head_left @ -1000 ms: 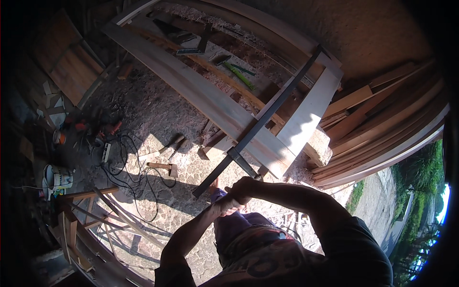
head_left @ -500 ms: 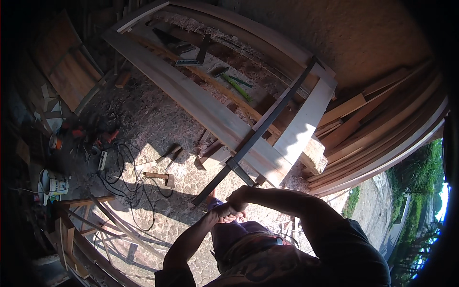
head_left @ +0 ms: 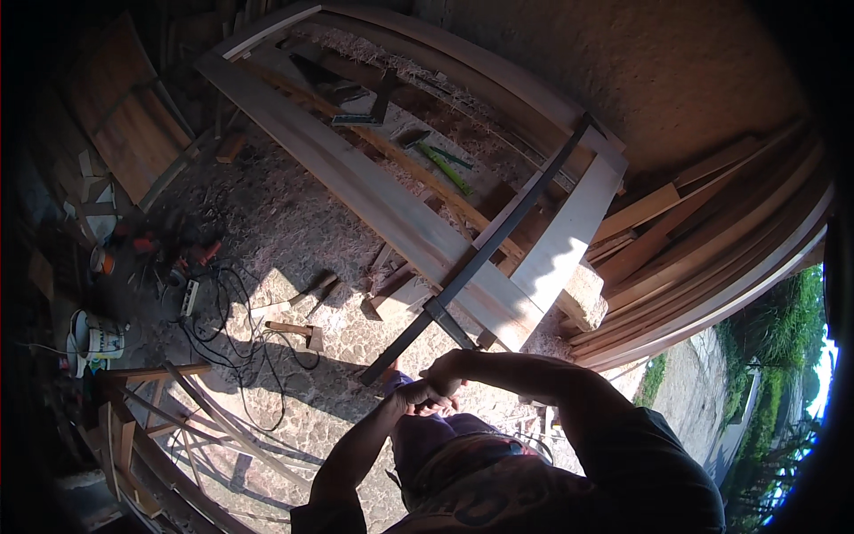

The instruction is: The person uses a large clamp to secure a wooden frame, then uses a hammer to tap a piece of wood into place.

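Observation:
A long dark metal bar clamp [head_left: 498,238] lies across a door-sized wooden frame [head_left: 374,189], from its far rail past its near edge. The clamp's sliding jaw [head_left: 452,325] sits just off the near corner. Below that jaw, my right hand [head_left: 447,370] is closed at the clamp's screw end. My left hand [head_left: 418,395] is closed right beside it, touching the right one. The fingers cover most of the handle between them. A pale, wide end board [head_left: 574,236] of the frame runs alongside the bar.
Within the frame's opening lie a green-handled hammer [head_left: 445,169] and a dark-bladed square [head_left: 365,114]. A hatchet [head_left: 298,331] and black cables [head_left: 253,356] are on the floor at left. Long planks [head_left: 721,249] are stacked at right, and a white bucket [head_left: 102,338] stands far left.
My hands stay closed at the clamp's end, with only a slight shift in their position. The whole view has moved a little; clamp and frame keep their places against each other.

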{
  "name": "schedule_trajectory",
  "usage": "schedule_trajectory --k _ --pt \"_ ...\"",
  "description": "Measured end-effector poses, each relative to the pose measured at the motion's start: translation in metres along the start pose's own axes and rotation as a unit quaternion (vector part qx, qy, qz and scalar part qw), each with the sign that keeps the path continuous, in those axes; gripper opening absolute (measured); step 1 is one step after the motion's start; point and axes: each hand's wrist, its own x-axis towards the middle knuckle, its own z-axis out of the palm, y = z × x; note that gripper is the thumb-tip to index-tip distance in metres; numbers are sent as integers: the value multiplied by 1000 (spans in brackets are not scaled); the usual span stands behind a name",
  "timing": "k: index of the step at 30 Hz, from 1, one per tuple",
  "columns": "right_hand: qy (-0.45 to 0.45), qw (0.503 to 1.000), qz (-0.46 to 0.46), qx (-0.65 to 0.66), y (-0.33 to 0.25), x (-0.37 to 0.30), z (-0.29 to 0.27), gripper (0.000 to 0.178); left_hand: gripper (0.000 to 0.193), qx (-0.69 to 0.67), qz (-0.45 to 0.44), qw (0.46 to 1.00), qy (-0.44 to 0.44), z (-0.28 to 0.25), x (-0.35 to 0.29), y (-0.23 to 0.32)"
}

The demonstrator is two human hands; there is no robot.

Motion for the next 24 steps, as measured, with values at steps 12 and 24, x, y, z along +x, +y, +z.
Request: schedule_trajectory --k 12,24 --pt "325 940 -14 -103 32 44 61 69 20 360 129 868 316 -3 19 -30" --pt "297 952 -14 -66 5 -5 34 68 23 487 150 726 463 12 23 -25"
